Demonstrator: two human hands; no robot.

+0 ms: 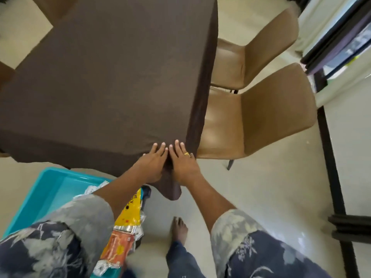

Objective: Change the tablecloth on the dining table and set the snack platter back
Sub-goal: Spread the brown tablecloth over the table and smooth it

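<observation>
A dark brown tablecloth [112,77] covers the dining table and hangs over its edges. At the near right corner my left hand [153,162] and my right hand [183,160] lie flat side by side on the cloth, fingers straight and pointing away from me. A fold of cloth hangs down between and below them. A turquoise snack tray [46,195] sits low at the left, by my left arm. It holds snack packets [125,225], yellow, orange and silver, partly hidden by my sleeve.
Two tan chairs stand at the table's right side, the nearer chair [259,121] and the farther chair [255,55]. A dark frame [331,157] runs along the floor at right. My bare foot [178,227] is on the pale floor.
</observation>
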